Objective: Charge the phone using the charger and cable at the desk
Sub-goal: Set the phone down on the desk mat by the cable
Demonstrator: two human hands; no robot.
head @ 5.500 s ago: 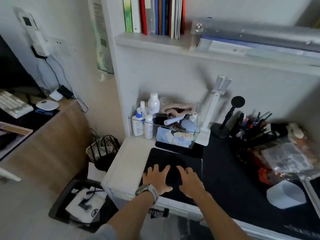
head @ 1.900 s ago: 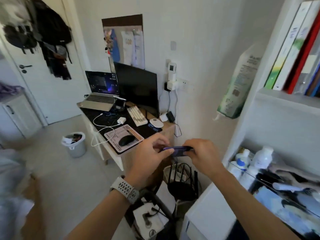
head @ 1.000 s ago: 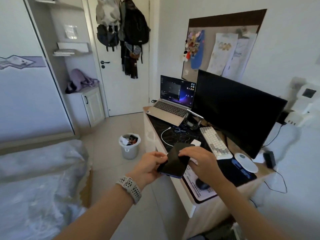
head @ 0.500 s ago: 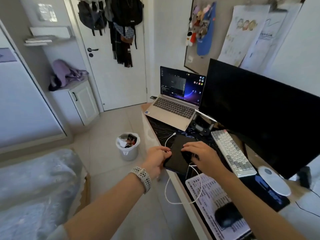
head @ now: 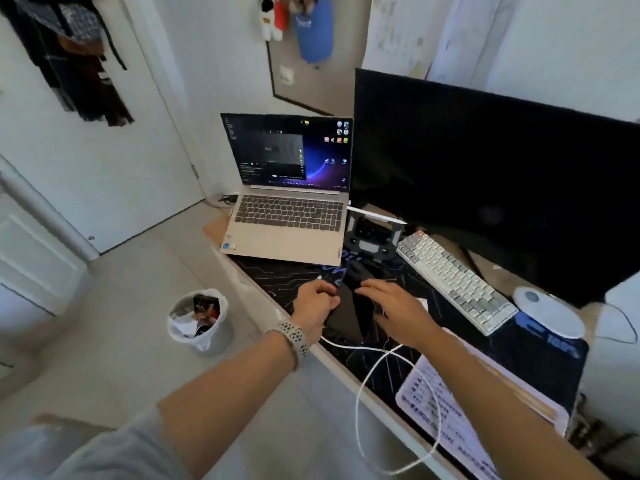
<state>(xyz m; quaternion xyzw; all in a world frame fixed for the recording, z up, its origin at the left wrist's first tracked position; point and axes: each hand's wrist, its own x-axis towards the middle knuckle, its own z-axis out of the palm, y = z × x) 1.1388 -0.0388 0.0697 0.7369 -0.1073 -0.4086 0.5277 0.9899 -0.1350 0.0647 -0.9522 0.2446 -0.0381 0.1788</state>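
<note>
The dark phone (head: pixel 348 318) lies low over the black desk mat (head: pixel 388 365), screen up, between both hands. My left hand (head: pixel 313 304) grips its left edge, and my right hand (head: pixel 394 311) holds its right side with the thumb on the screen. A white cable (head: pixel 360 407) comes out from under my left hand, crosses the mat and hangs in a loop over the desk's front edge. Its plug end is hidden by my hands. A small white piece (head: pixel 420 301), possibly the charger, shows behind my right hand.
An open laptop (head: pixel 289 223) stands at the desk's far end, beside a dark monitor (head: pixel 485 174). A white keyboard (head: pixel 453 280), a round white pad (head: pixel 549 315) and a printed sheet (head: pixel 446 420) lie to the right. A waste bin (head: pixel 199 320) stands on the floor.
I have carried the phone from the other desk to this one and lowered it over the mat. The white cable now runs out from under my left hand and loops off the edge.
</note>
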